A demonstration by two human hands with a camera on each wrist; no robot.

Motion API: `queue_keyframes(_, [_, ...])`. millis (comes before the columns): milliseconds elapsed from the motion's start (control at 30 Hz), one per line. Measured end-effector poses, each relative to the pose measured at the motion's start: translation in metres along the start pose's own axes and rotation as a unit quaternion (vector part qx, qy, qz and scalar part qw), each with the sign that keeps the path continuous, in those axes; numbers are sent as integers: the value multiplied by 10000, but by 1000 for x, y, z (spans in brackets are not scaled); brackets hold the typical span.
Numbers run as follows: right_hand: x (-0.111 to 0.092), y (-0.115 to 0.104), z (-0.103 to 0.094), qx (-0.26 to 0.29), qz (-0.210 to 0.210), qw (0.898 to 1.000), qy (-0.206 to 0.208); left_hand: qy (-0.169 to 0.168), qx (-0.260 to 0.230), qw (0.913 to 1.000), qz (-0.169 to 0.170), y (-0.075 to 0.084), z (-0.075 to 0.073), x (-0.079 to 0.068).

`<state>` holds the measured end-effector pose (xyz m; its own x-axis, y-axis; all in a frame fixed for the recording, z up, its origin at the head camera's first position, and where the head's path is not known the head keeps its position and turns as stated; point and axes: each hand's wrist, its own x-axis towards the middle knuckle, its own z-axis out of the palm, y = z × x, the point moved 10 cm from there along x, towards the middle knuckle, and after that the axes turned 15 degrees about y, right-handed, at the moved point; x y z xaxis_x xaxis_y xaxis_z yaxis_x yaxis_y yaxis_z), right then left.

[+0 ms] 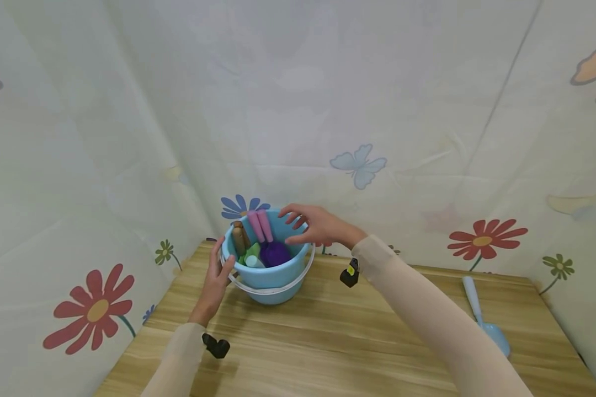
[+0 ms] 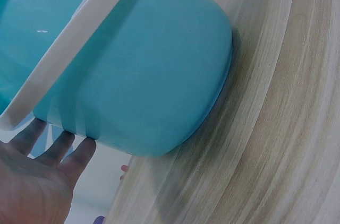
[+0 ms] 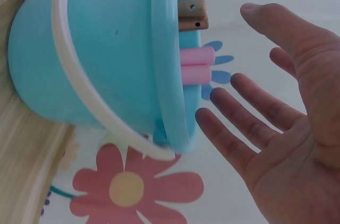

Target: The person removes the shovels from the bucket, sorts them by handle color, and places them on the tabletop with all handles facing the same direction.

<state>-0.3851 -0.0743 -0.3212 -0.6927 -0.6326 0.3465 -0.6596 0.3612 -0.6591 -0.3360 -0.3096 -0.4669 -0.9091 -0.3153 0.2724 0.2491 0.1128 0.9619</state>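
A light blue bucket point(image 1: 273, 281) with a white handle stands on the table, filled with several toys. My left hand point(image 1: 214, 289) rests against the bucket's left side, thumb at the rim. In the left wrist view its fingers point(image 2: 77, 160) look nearly straight where they touch the wall. Above the right part of the bucket's opening hovers my right hand point(image 1: 318, 225), fingers spread and holding nothing. Inside lie two pink handles point(image 1: 259, 226), brown handles point(image 1: 239, 238), a round purple thing point(image 1: 276, 255), a green piece point(image 1: 248, 253) and a pale blue piece point(image 1: 254, 262). Their lower parts are hidden.
Toward the right end of the wooden table point(image 1: 328, 342) lies a light blue toy scoop point(image 1: 494, 335). A pale curtain point(image 1: 288, 99) printed with flowers and butterflies surrounds the table at the back and sides.
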Motion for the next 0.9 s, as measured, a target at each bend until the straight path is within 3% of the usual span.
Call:
queue_keyframes(400, [5, -10, 38, 109, -191, 9990, -383, 13, 73, 10000, 29, 3, 2, -2])
queue_keyframes(900, [9, -24, 69, 285, -313, 9975, -574, -36, 20, 10000, 24, 2, 1, -2])
